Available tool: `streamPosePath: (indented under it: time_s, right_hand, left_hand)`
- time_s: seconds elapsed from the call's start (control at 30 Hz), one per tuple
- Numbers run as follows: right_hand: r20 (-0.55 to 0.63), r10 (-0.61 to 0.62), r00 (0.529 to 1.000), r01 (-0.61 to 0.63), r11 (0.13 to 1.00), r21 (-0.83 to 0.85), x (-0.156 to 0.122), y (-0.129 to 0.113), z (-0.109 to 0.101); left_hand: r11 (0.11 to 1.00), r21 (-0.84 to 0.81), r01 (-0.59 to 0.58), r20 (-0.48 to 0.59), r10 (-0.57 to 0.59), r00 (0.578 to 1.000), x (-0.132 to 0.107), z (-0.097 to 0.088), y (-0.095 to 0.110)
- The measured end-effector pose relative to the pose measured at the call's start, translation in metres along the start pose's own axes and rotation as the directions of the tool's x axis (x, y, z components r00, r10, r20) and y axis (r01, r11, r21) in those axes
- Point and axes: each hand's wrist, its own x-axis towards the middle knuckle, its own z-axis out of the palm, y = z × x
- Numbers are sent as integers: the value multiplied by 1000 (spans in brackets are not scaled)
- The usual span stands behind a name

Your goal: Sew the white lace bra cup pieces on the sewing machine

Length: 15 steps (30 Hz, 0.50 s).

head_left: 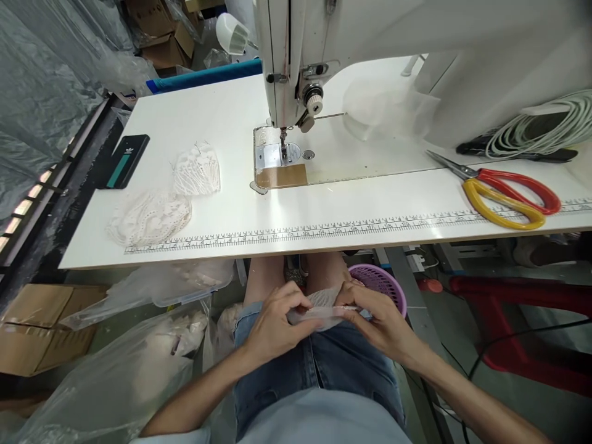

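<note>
My left hand [283, 320] and my right hand [370, 313] are over my lap, below the table's front edge. Between them is a piece of sheer white fabric [324, 311], pinched at its left end by my left thumb and fingers and at its right end by my right. A folded edge of the fabric runs between the two grips. On the table stands a white sewing machine [296, 68], its presser foot [283, 142] over the metal needle plate. A lace piece [197, 171] and a lace bundle [150, 219] lie left of it.
Scissors [504, 191] with red and yellow handles lie at the table's right, near a coiled cable [536, 132]. A dark phone [128, 161] lies at the left. A printed ruler [296, 234] follows the front edge. Below are a purple basket [398, 290], plastic bags [134, 364] and a red stool [509, 327].
</note>
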Motion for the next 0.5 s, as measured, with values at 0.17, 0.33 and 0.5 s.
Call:
streamPosePath:
  time_s: [0.17,0.33,0.5]
  right_hand:
    - [7,-200,980,198,964,-179,-10,0,-5]
    - [50,-175,983,176,984,-8,-15,-11,-11]
    - [-3,15,1000,-14,992,124,-9,-17,-2]
  left_hand:
    - [930,206,-305,-189,344,920,1,17,2]
    - [785,396,-476,-269,595,757,-3,21,-4]
    - [714,491,-499,-168,640,750,-7,21,-9]
